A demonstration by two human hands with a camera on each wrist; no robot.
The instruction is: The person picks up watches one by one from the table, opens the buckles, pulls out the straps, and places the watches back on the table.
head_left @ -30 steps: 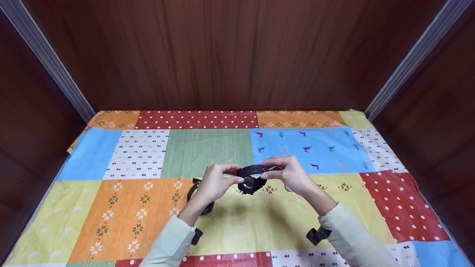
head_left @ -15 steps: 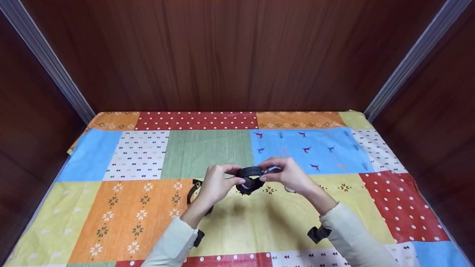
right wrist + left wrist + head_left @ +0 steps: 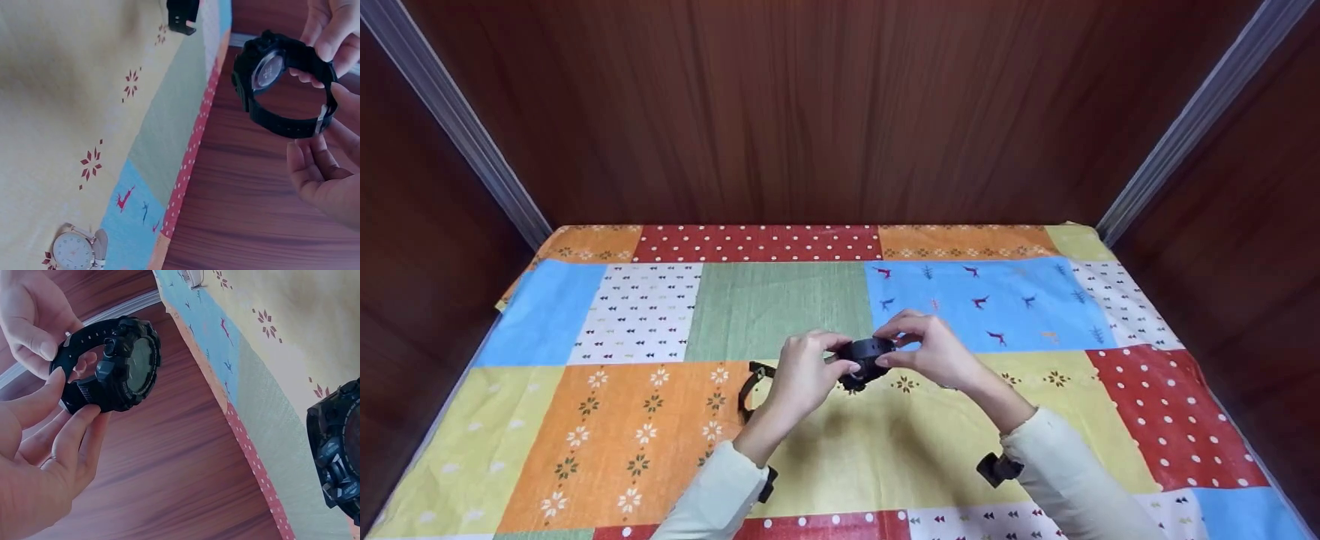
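Note:
Both hands hold one black digital watch [image 3: 864,358] a little above the patchwork cloth [image 3: 607,427], near the middle of the table. My left hand [image 3: 840,361] pinches its left side between thumb and fingers. My right hand [image 3: 889,349] pinches the looped strap on the right. In the left wrist view the watch [image 3: 115,365] shows its dark dial, with fingertips [image 3: 84,433] under it. The right wrist view shows the watch [image 3: 281,84] with its strap closed into a ring and fingers [image 3: 315,169] below it.
A second dark watch [image 3: 750,386] lies on the cloth just left of my left hand, also seen as a dark watch [image 3: 337,455] in the left wrist view. A white-faced watch [image 3: 73,252] lies on the cloth under my right hand. Wooden walls [image 3: 810,112] close in the back and sides.
The hands have drawn closer together and moved slightly away from me. The watch has turned, and its strap loop looks more compact than before.

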